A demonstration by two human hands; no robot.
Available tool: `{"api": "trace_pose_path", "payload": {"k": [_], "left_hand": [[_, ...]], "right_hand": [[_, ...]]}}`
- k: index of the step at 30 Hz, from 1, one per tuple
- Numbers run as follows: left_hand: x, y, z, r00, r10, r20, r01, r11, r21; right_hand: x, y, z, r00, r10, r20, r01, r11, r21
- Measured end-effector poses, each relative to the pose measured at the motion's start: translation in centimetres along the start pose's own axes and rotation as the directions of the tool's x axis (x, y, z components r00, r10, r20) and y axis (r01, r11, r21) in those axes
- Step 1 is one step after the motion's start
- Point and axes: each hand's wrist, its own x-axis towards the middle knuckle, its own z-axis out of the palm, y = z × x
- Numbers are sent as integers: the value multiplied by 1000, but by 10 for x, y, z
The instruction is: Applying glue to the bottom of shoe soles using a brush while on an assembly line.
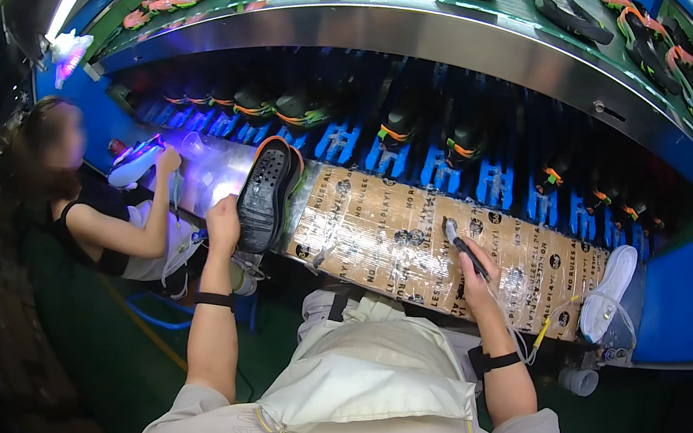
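My left hand [224,224] is closed on the edge of a black shoe sole [262,198], holding it upright over the left end of the bench. The sole has an orange rim at its top, small holes in its upper part, and a second dark edge along its right side. In my right hand [479,279] is a dark-handled brush [452,231], its pale tip pointing up and left above the cardboard. A thin tube trails from that hand past my wrist. Brush and sole are well apart.
Printed cardboard [371,233] under clear film covers the bench. A white sole [608,293] lies at its right end. Behind, dark shoes stand on blue racks [441,172]; a conveyor [358,6] above carries more. At left, a co-worker [111,223] holds a pale sole [135,162].
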Motion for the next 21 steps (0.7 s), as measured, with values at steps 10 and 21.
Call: {"api": "trace_pose_path", "payload": {"k": [10,21], "left_hand": [[-16,146,10,665,741,-95,-648,635,420],[197,384,1,305,934,187,-562,18,827]], "right_hand": [[1,16,0,980,-193,-48,192,981,-33],[2,-3,1,977,-215,-12,214,975,-53]]}}
